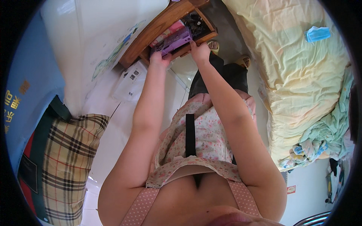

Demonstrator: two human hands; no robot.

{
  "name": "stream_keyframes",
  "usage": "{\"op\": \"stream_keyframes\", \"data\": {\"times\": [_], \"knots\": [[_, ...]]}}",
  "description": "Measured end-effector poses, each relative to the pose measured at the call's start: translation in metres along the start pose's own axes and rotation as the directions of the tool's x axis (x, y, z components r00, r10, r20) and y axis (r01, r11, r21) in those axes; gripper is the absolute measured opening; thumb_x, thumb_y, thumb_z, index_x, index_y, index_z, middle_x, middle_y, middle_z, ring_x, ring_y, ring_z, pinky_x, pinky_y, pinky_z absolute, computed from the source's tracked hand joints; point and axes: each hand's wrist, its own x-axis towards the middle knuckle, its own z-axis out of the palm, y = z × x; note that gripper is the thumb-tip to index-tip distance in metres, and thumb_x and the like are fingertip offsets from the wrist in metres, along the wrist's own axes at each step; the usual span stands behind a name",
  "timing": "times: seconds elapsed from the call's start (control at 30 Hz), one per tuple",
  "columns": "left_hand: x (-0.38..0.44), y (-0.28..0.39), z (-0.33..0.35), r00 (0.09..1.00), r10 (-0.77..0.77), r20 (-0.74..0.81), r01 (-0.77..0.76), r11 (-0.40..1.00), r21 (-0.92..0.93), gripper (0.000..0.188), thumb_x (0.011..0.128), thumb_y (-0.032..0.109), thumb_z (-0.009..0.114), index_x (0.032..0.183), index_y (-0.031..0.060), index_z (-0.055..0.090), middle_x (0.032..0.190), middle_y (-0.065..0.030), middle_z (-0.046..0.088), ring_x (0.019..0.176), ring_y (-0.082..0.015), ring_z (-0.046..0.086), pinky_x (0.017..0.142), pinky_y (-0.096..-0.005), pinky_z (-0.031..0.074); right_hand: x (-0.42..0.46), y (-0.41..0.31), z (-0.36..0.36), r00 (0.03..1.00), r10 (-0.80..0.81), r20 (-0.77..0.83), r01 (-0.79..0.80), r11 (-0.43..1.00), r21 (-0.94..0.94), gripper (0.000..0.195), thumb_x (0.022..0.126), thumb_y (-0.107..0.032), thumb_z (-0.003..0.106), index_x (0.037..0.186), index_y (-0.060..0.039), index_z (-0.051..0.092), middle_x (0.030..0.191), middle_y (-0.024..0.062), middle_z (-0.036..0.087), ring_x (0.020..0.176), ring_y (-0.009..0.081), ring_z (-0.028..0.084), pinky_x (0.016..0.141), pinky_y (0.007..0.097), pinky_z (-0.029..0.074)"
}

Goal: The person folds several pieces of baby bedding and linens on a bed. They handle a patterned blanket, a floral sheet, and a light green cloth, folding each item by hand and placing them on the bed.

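Note:
A wooden drawer point(210, 36) stands pulled out from a brown wooden cabinet point(158, 26). Over its front part lies a slim purple box point(178, 39), set at a slant. My left hand point(160, 58) grips the box's left end, with the fingertips partly hidden. At the right end, my right hand point(200, 51) has its thumb against the box's corner, close to the drawer's front panel. Behind the box, inside the drawer, is a pink and red printed packet point(169, 32). Dark small items point(195, 24), too jumbled to make out, fill the drawer's right side.
A white plastic bag point(131, 82) with printing lies on the tiled floor below the cabinet. At right, a bed with a yellow sheet point(294, 70) carries a blue face mask point(317, 34) and green bedding point(325, 124). A plaid bag point(73, 158) stands at left.

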Motion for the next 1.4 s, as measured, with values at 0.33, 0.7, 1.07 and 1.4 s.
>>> {"op": "stream_keyframes", "data": {"times": [0.33,0.7,1.07,1.4], "knots": [[-0.049,-0.032,0.009,0.782,0.353,0.514,-0.383,-0.378,0.843,0.065,0.085,0.047,0.041,0.130,-0.0002,0.034,0.136,-0.0284,0.024,0.124,-0.0447,0.025,0.103,-0.0479,0.020,-0.005,0.003,0.004,0.994,0.040,0.106,-0.069,0.958,0.280,0.023,0.080,-0.011,0.056,0.092,0.0081,0.052,0.082,0.0133,0.061,0.067,0.0184,0.063,0.061,0.0277,0.049],[-0.019,-0.008,0.032,0.851,0.285,0.442,-0.372,-0.269,0.888,0.078,0.070,0.041,0.062,0.131,0.0042,0.029,0.130,-0.0201,0.038,0.123,-0.0337,0.033,0.102,-0.0431,0.025,-0.013,-0.018,-0.020,0.927,0.135,0.349,-0.300,0.824,0.480,0.018,0.080,-0.005,0.052,0.091,0.0095,0.051,0.093,0.0148,0.055,0.081,0.0209,0.060,0.069,0.0276,0.053],[-0.033,0.030,0.042,0.797,0.268,0.542,-0.342,-0.539,0.770,0.088,0.062,0.037,0.072,0.131,0.0062,0.029,0.124,-0.0184,0.045,0.115,-0.0345,0.042,0.097,-0.0390,0.033,-0.014,-0.016,-0.022,0.912,0.098,0.398,-0.337,0.731,0.594,0.023,0.078,-0.006,0.053,0.095,0.0094,0.050,0.090,0.0138,0.058,0.076,0.0192,0.060,0.065,0.0273,0.050],[-0.111,-0.027,0.007,0.494,0.306,0.814,-0.724,-0.374,0.580,0.045,0.073,0.017,0.062,0.112,-0.0007,0.045,0.112,-0.0219,0.047,0.103,-0.0364,0.044,0.090,-0.0424,0.035,-0.017,-0.050,-0.038,0.803,0.054,0.594,-0.499,0.606,0.620,0.020,0.078,0.000,0.049,0.098,0.0019,0.046,0.098,0.0101,0.050,0.091,0.0213,0.053,0.084,0.0323,0.046]]}}
